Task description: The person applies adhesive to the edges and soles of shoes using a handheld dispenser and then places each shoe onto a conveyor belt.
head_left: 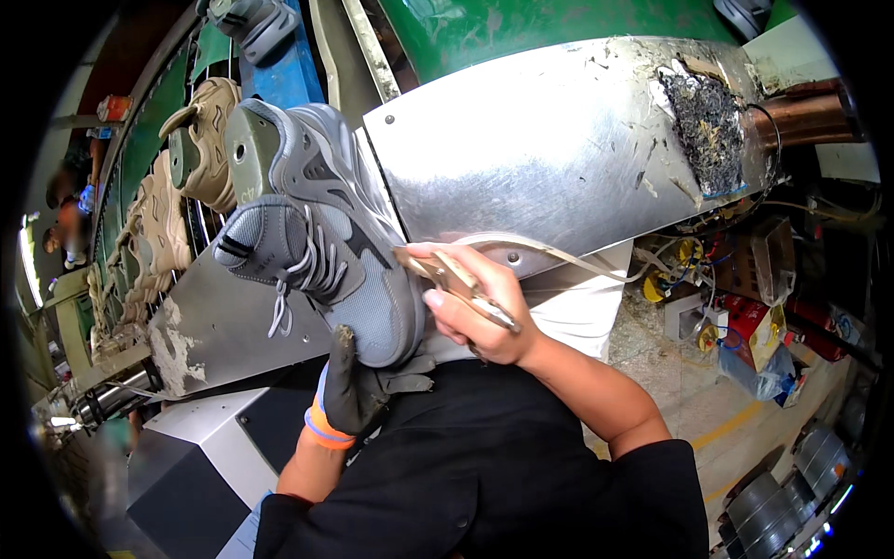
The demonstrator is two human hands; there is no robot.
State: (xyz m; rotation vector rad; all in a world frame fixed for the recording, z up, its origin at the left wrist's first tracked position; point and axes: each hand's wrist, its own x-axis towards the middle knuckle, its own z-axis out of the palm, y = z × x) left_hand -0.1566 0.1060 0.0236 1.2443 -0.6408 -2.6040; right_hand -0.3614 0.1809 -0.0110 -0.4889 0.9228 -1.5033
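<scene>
A grey sneaker with loose grey laces lies lengthwise before me, its toe toward my body. A green shoe last fills its collar. My left hand, in a dark glove with an orange cuff, grips the toe, thumb on the upper and fingers around the sole. My bare right hand is closed around a worn tan hand tool, maybe a wooden-handled brush; my fingers hide much of it. The tool's tip meets the sneaker's right side, near where upper and sole join.
A metal sheet with dried residue extends to the right, beside a dark crusted patch. Several tan shoes line a rack at left. Another grey shoe sits at the top. Cables and a red extinguisher-like cylinder crowd the right.
</scene>
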